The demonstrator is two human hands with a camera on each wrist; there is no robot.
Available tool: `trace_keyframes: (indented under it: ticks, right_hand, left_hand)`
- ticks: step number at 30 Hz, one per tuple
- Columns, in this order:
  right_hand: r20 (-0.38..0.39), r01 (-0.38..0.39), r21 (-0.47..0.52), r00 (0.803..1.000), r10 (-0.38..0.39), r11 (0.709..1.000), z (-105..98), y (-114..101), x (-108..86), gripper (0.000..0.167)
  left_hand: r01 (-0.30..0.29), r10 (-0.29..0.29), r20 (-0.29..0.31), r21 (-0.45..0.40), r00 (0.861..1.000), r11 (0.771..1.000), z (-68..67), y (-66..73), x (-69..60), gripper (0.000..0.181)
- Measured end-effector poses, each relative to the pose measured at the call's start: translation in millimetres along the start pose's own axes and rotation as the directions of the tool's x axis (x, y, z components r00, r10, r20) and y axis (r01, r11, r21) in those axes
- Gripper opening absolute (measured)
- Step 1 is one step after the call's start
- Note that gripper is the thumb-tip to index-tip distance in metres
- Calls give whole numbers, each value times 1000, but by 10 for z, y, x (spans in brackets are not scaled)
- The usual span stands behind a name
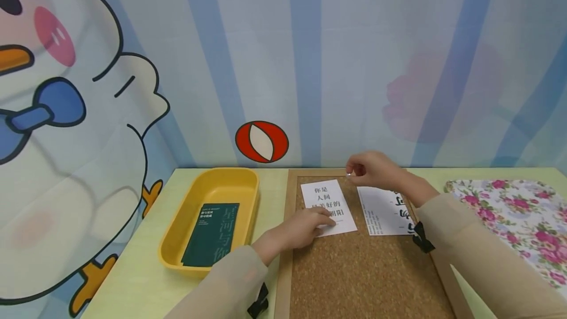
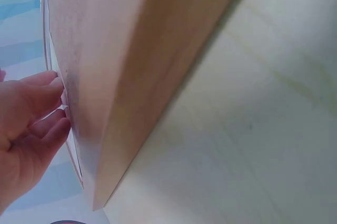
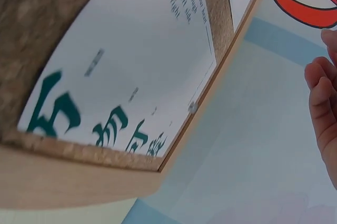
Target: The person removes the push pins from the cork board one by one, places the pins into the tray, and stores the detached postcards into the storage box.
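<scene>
My left hand (image 1: 301, 228) rests its fingertips on the lower part of a white printed card (image 1: 322, 196), which lies slightly turned on a framed cork board (image 1: 354, 274). In the left wrist view the fingers (image 2: 50, 95) touch the board's surface. Above the board's far edge, my right hand (image 1: 376, 169) pinches a tiny whitish pushpin (image 1: 348, 175) between thumb and forefinger. Below that hand lies a second white card (image 1: 383, 215) with large characters, partly covered by it. In the right wrist view a clear pushpin (image 3: 192, 107) stands at that card's edge.
A yellow tray (image 1: 168, 250) holding dark green cards (image 1: 212, 235) stands left of the board. On the right is a flower-patterned tray (image 1: 509, 206). A printed curtain (image 1: 354, 63) hangs right behind the table (image 1: 133, 270).
</scene>
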State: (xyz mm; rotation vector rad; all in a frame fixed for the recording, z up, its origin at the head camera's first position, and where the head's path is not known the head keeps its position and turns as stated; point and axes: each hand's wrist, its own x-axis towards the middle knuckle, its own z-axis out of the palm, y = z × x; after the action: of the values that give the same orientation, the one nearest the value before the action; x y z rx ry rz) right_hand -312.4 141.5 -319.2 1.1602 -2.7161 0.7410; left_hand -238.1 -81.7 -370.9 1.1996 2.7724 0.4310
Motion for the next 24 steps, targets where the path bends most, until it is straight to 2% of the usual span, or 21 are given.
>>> trace_keyframes:
  ticks: [9, 15, 24]
  right_hand:
    - [9, -14, -40, 1000, 14, 999, -166, -16, -232, 4]
    - [0, -14, -44, 1000, 14, 999, -285, 27, -410, 6]
    - [-23, -75, -51, 997, 73, 996, -463, 135, -792, 5]
  left_hand:
    - [29, -28, 15, -41, 999, 999, 11, -3, -12, 30]
    - [20, -20, 15, -45, 1000, 999, 23, 1, -16, 31]
    - [33, -32, 22, -50, 999, 998, 32, 27, -32, 32]
